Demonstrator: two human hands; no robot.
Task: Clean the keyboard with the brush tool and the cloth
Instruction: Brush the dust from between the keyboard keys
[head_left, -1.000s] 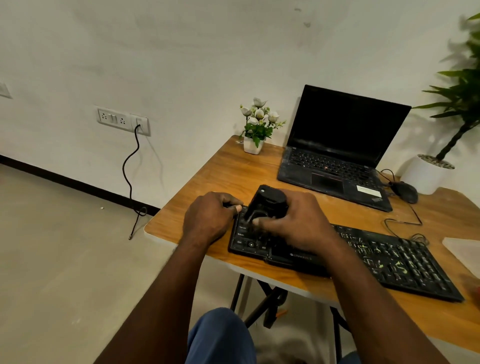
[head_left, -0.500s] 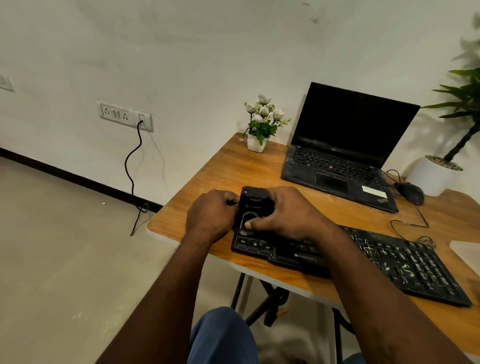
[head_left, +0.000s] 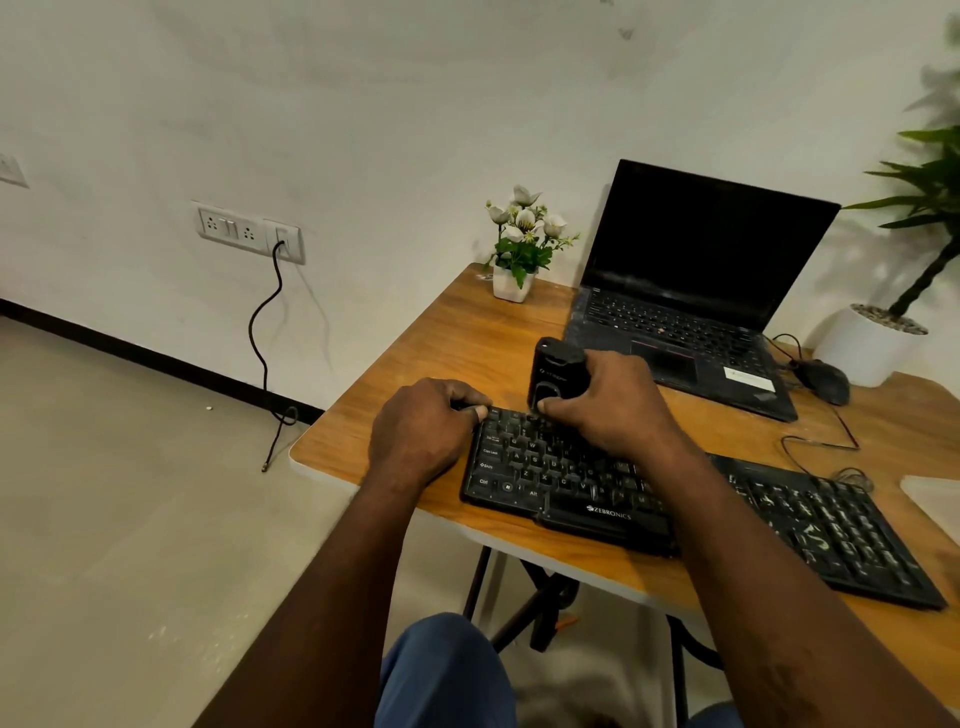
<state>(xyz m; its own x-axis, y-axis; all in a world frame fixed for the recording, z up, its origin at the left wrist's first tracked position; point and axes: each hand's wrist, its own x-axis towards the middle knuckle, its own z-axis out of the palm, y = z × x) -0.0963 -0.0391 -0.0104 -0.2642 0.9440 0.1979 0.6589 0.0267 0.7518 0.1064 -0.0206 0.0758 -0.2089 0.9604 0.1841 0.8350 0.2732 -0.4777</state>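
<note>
A black keyboard (head_left: 571, 483) lies along the front of the wooden table (head_left: 467, 332), its right half speckled with pale dust. My right hand (head_left: 608, 405) grips a black block-shaped brush tool (head_left: 553, 371) and holds it upright against the keyboard's far left edge, over the top key rows. My left hand (head_left: 423, 426) is curled on the keyboard's left end, fingers touching its top-left corner. A pale cloth (head_left: 932, 499) shows only as a corner at the right edge of the table.
An open black laptop (head_left: 685, 291) stands behind the keyboard. A small flower pot (head_left: 514, 283) sits at the table's back left, a mouse (head_left: 823, 382) and a white plant pot (head_left: 867, 348) at the back right. The keyboard's cable (head_left: 821, 444) loops between them.
My right hand has pushed the brush tool away from me, from the lower left keys up to the keyboard's far edge. My left hand has stayed on the keyboard's left end.
</note>
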